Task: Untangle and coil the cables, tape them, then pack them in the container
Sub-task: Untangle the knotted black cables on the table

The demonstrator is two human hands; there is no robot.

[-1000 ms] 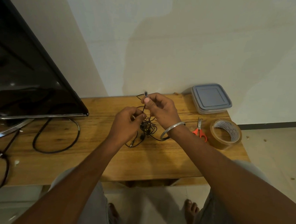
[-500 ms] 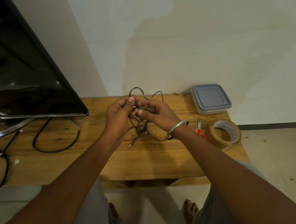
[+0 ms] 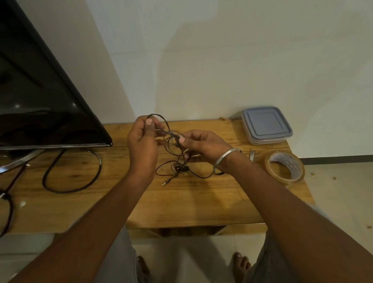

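Note:
A thin black earphone cable (image 3: 175, 169) hangs tangled between both hands above the wooden table (image 3: 200, 198). My left hand (image 3: 143, 143) pinches a loop of it near the top. My right hand (image 3: 202, 145) pinches another strand a little lower and to the right. The cable's jack end dangles down to the tabletop. A roll of clear tape (image 3: 284, 168) lies at the right end of the table. The lidded plastic container (image 3: 266, 125) sits at the back right against the wall.
A television (image 3: 32, 103) stands on the left of the table, with its thick black power cord (image 3: 71, 174) looped in front. Scissors (image 3: 252, 154) lie partly hidden behind my right wrist. The table's front edge is close to my knees.
Both hands have risen and drawn a little apart, lifting more of the cable off the table and opening its loops. The scissors' red handles are now hidden by my wrist.

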